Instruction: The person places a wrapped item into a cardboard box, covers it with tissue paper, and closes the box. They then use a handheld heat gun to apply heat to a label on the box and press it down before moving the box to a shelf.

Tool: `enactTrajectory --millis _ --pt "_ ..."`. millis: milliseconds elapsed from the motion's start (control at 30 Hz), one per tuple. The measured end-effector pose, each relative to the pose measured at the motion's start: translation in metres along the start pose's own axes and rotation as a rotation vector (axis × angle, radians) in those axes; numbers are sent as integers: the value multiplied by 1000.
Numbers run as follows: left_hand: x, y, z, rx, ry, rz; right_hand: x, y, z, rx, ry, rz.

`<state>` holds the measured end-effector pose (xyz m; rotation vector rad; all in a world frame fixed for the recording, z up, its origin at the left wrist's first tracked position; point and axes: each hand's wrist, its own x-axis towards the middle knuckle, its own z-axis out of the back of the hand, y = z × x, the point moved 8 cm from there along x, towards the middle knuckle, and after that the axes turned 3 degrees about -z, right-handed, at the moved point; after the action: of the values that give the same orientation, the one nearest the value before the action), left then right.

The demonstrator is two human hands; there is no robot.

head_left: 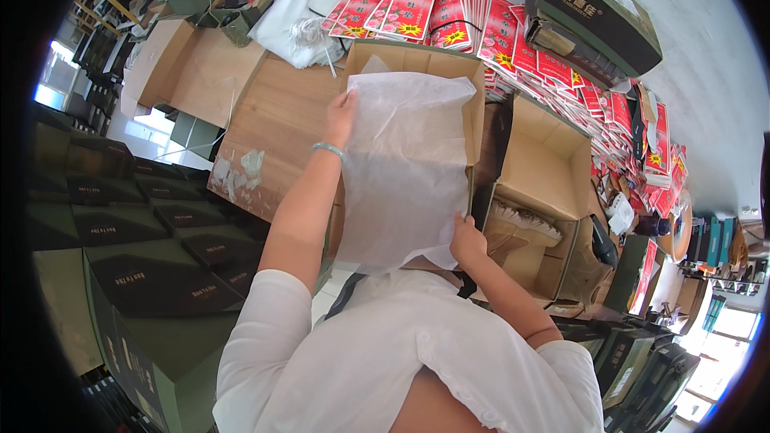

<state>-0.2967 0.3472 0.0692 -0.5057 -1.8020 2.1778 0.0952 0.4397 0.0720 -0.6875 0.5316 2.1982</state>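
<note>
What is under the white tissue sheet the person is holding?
The tissue sheet, held by the left hand and right hand, lies over an open cardboard box. Only the box's flaps and rim show; its contents are covered.

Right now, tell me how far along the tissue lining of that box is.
Done: the cardboard box stands open on the wooden table. In hand: the left hand and right hand hold the white tissue sheet spread over the opening. Left: the sheet is not yet pressed down inside, and whether the box holds anything is hidden.
</note>
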Motion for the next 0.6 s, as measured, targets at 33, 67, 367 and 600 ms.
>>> enactTrajectory --millis 33,67,367,600 --pt "-3 -2 -4 -83 40 -21 0 2 2 6 -2 16" --pt "-9 -2 2 3 -32 -16 1 4 3 10 -4 33" --pt "-202 14 -9 976 559 10 9 8 -6 280 -189 7" --pt "-246 127 -24 1292 923 152 39 14 -53 83 -47 -26"
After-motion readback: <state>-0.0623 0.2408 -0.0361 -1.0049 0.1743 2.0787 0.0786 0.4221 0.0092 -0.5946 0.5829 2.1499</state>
